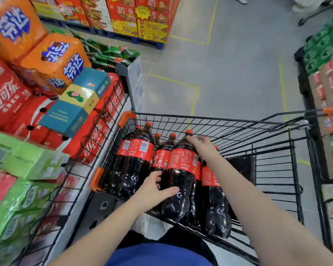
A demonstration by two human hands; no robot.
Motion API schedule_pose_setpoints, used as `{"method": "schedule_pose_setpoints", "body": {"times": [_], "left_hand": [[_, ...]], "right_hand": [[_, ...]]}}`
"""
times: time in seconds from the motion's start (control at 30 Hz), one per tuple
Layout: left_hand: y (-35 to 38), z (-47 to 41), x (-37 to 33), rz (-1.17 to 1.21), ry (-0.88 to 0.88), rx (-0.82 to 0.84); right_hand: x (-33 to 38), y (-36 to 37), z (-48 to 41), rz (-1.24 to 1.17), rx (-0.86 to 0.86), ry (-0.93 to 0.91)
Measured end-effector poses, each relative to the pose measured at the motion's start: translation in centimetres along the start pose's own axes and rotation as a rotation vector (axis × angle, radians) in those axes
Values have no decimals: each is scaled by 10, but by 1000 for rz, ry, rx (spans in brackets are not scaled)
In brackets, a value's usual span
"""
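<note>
We are holding the cola bottle point(183, 164) in the left half of the cart point(238, 121), its long axis running near to far, with the base toward us and the cap point(189, 131) at the far end. The left hand point(154, 191) is wrapping the lower body, thumb spread across the front; the right hand point(204, 148) is curling over the shoulder just below the cap. Both are touching it, the left one nearer us.

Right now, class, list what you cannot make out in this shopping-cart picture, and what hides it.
Head view:
- Right hand: grip on the held bottle hidden under its own palm.
- Rightmost bottle: neck behind the right wrist.
- Label: small print too small, blurred.
- Passer-by's shoes: cut off by the top edge.
</note>
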State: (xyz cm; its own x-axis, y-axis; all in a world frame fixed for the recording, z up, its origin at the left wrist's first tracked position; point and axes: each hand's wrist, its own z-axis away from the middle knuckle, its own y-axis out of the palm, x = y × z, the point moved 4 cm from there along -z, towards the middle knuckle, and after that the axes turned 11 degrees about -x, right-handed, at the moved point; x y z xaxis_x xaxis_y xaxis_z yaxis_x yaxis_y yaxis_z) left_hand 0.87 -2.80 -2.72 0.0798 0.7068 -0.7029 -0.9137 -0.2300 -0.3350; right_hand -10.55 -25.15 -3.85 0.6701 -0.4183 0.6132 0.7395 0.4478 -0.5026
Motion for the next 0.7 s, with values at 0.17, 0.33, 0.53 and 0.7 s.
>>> {"method": "schedule_pose_setpoints", "body": {"times": [0.17, 0.33, 0.53, 0.7], "left_hand": [[8, 2, 10, 42, -70, -20], [20, 4, 20, 64, -116, -39], [32, 2, 29, 49, -145, -32], [37, 2, 26, 22, -130, -50]], "right_hand": [[4, 17, -23, -10, 120, 76], [2, 29, -43, 17, 202, 165], [4, 32, -52, 50, 240, 225], [3, 36, -48, -2, 220, 223]]}}
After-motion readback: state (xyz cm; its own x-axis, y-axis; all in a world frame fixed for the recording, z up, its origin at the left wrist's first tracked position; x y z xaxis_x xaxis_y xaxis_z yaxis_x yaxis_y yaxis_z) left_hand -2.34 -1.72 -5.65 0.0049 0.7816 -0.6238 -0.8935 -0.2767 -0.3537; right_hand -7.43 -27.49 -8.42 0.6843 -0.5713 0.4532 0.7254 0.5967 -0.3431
